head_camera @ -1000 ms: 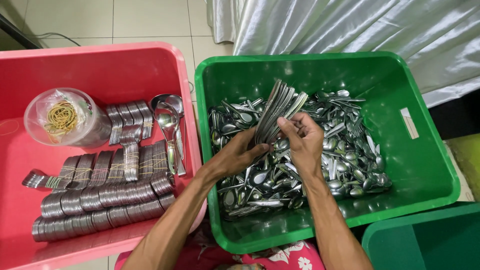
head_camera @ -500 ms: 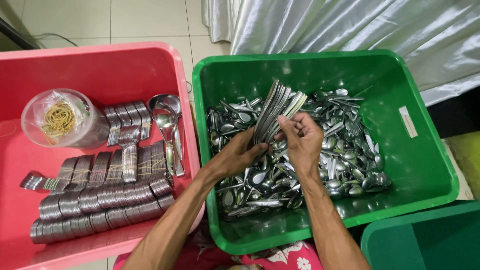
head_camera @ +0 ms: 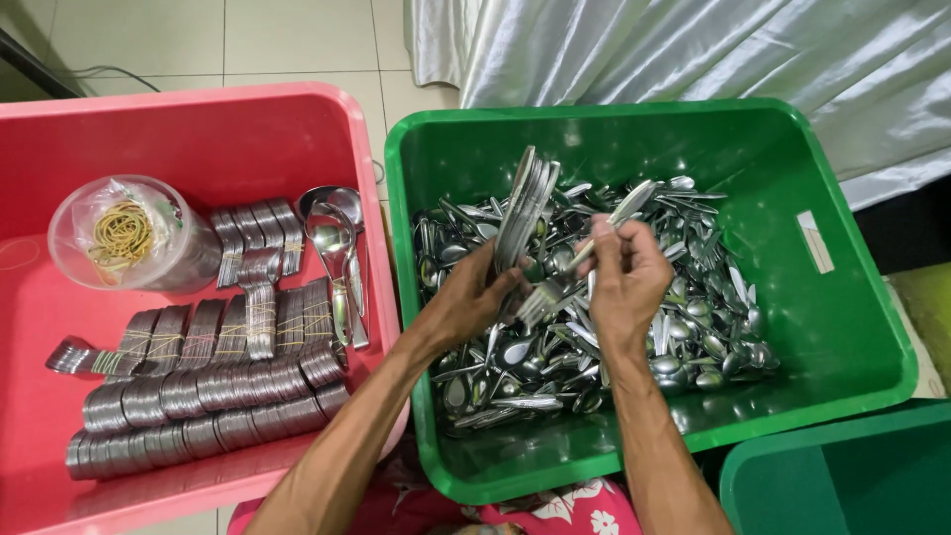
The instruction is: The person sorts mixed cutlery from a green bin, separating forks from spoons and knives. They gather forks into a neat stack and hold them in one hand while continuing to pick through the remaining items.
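A green tub (head_camera: 842, 327) holds a heap of loose steel cutlery (head_camera: 684, 327), spoons and forks mixed. Over the heap my left hand (head_camera: 466, 302) grips a stacked bunch of forks (head_camera: 523, 208), handles pointing up and tines low near my palm. Beside it my right hand (head_camera: 624, 282) pinches a single fork (head_camera: 619, 210) by its handle, lifted clear of the pile and a little apart from the bunch.
At the left a pink tub (head_camera: 198, 129) holds several banded bundles of cutlery (head_camera: 198, 376), a few large serving spoons (head_camera: 332, 238) and a clear plastic jar of rubber bands (head_camera: 129, 233). Another green tub's corner (head_camera: 842, 485) shows bottom right. Silver cloth (head_camera: 693, 50) hangs behind.
My right hand has drawn away from the bunch and now holds a single fork lifted from the pile. The left hand keeps the bunch in about the same place.
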